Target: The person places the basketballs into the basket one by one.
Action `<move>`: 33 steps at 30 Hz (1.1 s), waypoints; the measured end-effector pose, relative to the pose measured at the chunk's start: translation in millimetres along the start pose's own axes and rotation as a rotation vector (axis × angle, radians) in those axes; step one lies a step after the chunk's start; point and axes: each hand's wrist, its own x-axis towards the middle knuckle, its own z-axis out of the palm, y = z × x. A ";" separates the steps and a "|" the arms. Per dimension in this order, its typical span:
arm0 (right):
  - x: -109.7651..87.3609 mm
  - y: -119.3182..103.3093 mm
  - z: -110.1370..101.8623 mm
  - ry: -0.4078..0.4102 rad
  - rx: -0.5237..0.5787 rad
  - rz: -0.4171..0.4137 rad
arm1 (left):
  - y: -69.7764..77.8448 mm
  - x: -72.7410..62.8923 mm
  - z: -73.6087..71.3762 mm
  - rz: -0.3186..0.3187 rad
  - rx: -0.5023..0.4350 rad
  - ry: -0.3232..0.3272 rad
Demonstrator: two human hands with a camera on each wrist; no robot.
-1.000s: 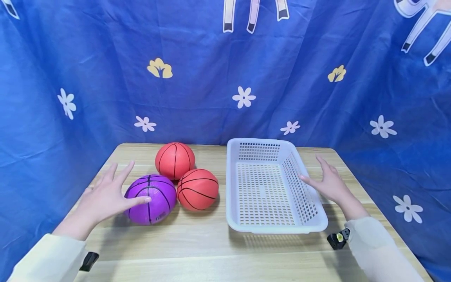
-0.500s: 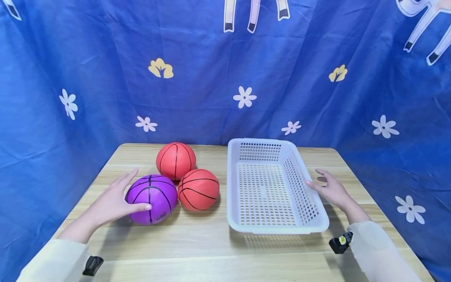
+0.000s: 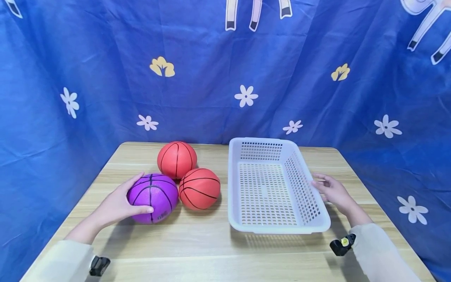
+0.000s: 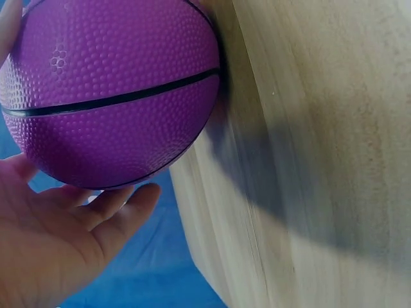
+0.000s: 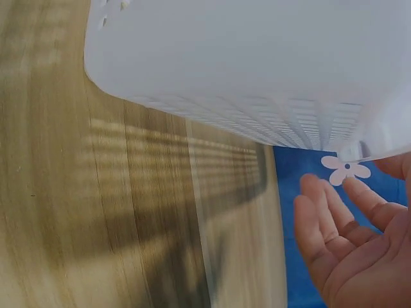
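Observation:
A purple toy basketball (image 3: 158,197) with black lines sits at the left of the table. My left hand (image 3: 118,203) holds it from its left side, thumb across the front and fingers around the back. In the left wrist view, the fingers (image 4: 122,215) lie against the ball's side. Two red toy basketballs, a rear one (image 3: 177,159) and a front one (image 3: 199,189), stand beside it. My right hand (image 3: 334,194) is at the right rim of a white perforated plastic basket (image 3: 278,228), thumb by the rim. In the right wrist view its loosely bent fingers (image 5: 311,224) are apart from the basket wall.
The light wooden table (image 3: 169,254) ends at a blue curtain (image 3: 197,98) with flower and animal prints, which hangs behind and along both sides. The basket stands to the right of the balls.
My left hand has drawn in from spread fingers to close around the purple ball. My right hand has lowered a little beside the basket rim, its fingers bending. Balls and basket stay put.

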 end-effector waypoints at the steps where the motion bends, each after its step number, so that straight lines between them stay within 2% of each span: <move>1: -0.2 0.6 -0.1 -0.001 0.024 -0.006 | -0.2 -0.3 0.0 0.002 -0.006 0.002; 10: -0.9 5.7 -2.1 0.008 0.114 -0.002 | -0.9 -0.6 0.4 0.034 -0.059 0.027; 14: -0.3 4.6 -0.8 0.007 0.131 0.002 | -3.9 -2.1 0.3 0.014 -0.077 0.041; 22: -1.9 -1.4 2.3 0.014 0.159 0.021 | -7.4 -6.0 -1.1 -0.034 -0.049 0.063; 27: -2.4 -2.8 3.1 0.011 0.181 0.026 | -7.4 -8.0 -8.7 -0.051 -0.028 0.071; 33: -2.3 -2.2 3.0 0.019 0.183 0.027 | -1.6 -7.1 -26.9 -0.042 -0.054 0.089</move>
